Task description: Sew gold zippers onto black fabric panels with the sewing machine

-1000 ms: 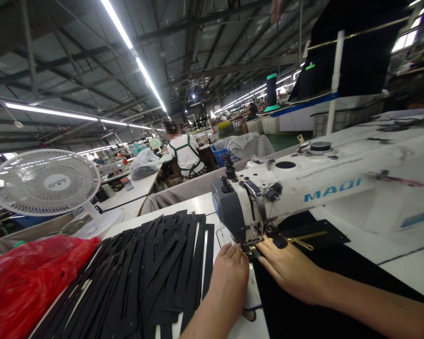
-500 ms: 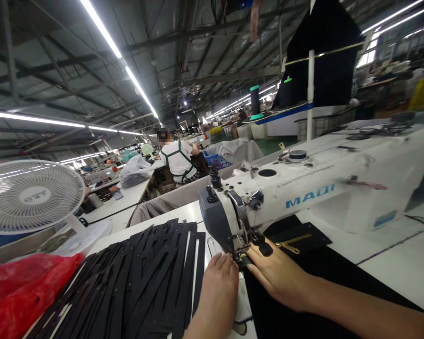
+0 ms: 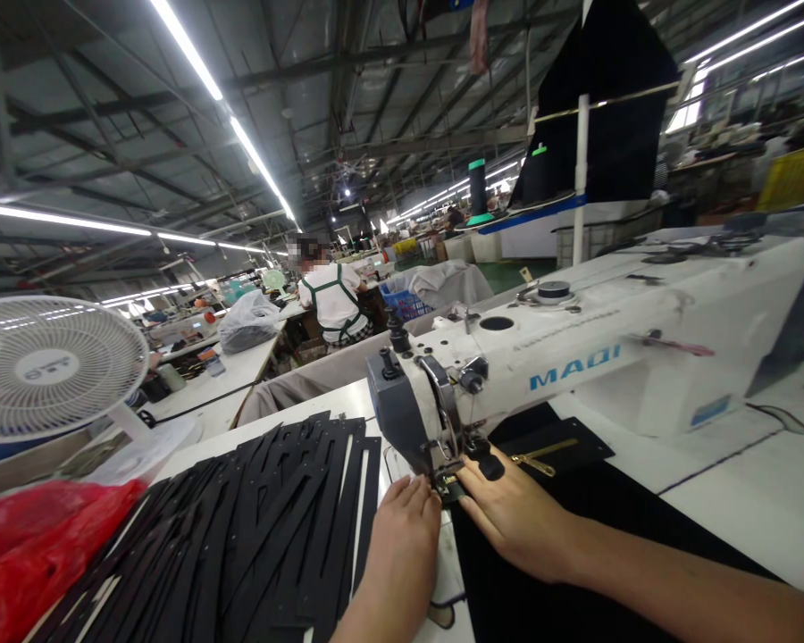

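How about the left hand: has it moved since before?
No, not noticeably: the left hand stays beside the lower end of the sewing machine's head; just the camera view shifted.

Four o'clock: zip (image 3: 536, 463), glossy metal. Three: sewing machine (image 3: 603, 339), smooth, faint sheen. Eight: bag (image 3: 46, 545), crinkled shiny plastic. Between four and five: matt cloth (image 3: 636, 513).
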